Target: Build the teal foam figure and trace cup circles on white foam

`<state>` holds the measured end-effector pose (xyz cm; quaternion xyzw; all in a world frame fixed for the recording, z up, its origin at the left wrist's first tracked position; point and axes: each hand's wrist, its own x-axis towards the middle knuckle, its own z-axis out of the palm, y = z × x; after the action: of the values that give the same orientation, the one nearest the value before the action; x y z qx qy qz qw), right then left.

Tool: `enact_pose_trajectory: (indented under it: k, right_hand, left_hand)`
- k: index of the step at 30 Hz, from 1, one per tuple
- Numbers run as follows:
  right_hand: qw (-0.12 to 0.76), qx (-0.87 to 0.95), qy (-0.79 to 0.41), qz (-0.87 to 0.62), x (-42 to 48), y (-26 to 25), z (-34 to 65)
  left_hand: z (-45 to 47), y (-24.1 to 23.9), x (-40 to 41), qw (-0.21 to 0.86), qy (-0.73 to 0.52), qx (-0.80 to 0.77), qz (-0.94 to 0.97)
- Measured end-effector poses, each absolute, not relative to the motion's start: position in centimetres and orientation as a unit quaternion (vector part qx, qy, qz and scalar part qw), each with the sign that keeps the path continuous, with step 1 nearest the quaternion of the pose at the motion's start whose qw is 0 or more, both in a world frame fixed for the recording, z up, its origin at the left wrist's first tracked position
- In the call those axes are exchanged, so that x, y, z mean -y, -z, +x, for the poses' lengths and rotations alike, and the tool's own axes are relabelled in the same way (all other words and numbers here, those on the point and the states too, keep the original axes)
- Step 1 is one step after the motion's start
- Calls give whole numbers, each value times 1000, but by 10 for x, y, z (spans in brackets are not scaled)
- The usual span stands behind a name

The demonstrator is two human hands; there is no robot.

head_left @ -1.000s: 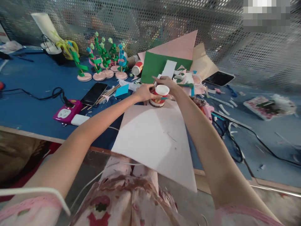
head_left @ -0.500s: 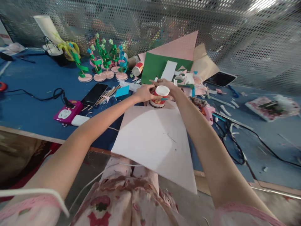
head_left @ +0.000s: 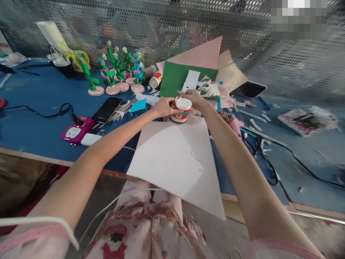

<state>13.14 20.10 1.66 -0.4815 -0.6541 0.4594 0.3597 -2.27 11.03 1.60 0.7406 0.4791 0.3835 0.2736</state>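
Note:
A red paper cup (head_left: 180, 112) with a white top stands near the far edge of a large white sheet (head_left: 172, 154). My left hand (head_left: 164, 108) is closed round the cup's left and near side, its thumb and fingers apart across the wall. Just behind the cup, my right hand (head_left: 196, 99) has its fingers drawn together by the far rim. Whatever they pinch there is mostly hidden; a small pale bit shows near the fingertips. A green sheet (head_left: 169, 77) leans behind both hands.
Several green spiral paper trees (head_left: 109, 77) stand at the back left. Another red cup (head_left: 155, 80) lies tipped over. A phone (head_left: 107, 109), wooden sticks (head_left: 122, 109) and a purple power socket (head_left: 78, 130) are left. Paper scraps, a pink glue gun (head_left: 237, 127) and cables lie right.
My right hand's fingers have shifted slightly at the cup's far side. My left hand keeps its grip on the cup. The whole view has moved a little.

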Motion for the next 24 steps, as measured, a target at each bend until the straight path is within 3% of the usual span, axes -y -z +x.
enact_pose_trajectory:
  k: [8,24]
  right_hand:
    - [417,631,-464,-461,-184,-12,150]
    - [488,620,-365,-494,-142,-14,181]
  left_hand:
    - [-23,-17,-109,277,-391,-471,740]
    - [-23,-19,-106,288,-387,-480,733]
